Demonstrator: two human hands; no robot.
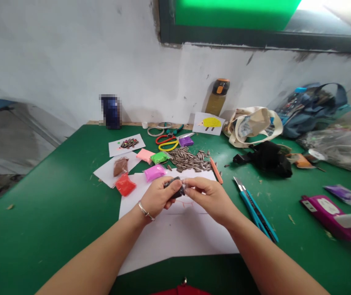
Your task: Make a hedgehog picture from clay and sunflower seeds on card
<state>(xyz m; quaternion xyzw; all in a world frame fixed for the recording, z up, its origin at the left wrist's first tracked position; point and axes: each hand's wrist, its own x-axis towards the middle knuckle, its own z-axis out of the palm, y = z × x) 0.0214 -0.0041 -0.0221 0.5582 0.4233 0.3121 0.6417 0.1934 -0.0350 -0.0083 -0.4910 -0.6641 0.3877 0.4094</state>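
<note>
My left hand (157, 196) is closed around a small black clay packet (174, 189), its thumb lying on top. Fingertips of my right hand (210, 198) pinch the clear plastic at the packet's right end. Both hands are above a white sheet of paper (175, 237) with a partly covered orange drawing. Just beyond them lie a pink clay packet (155, 173) and a pile of striped sunflower seeds (189, 159). To the left are red (125, 185) and brown (120, 166) packets; green (159, 157) and salmon (145, 155) ones sit farther back.
An orange crayon (216, 170) and a teal utility knife (257, 213), blade out, lie on the right. Scissors (168, 145), a seed-covered hedgehog card (127, 144) and a yellow hedgehog card (208, 123) are behind. A bottle (217, 98), tote bag (252, 127) and magenta device (331, 217) stand around.
</note>
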